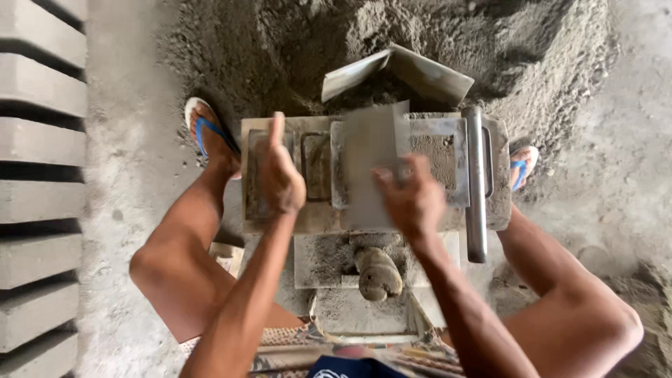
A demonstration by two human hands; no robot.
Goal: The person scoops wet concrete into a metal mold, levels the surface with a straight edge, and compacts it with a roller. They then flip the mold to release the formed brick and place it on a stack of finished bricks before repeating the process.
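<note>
I look down on a metal block mould (497, 175) caked with grey cement, standing between my knees. My right hand (413, 199) holds a flat grey plate (367, 157) over the middle of the mould; the plate is blurred by motion. My left hand (280, 178) rests on the mould's left side next to an open rectangular cavity (316, 166), fingers together and pointing away from me. A metal bar handle (476, 182) runs along the mould's right side.
A heap of dark cement mix (420, 35) lies behind the mould, with a bent metal scoop (413, 70) on it. Rows of finished grey blocks (38, 175) line the left edge. My feet wear blue sandals (206, 129) on the concrete floor.
</note>
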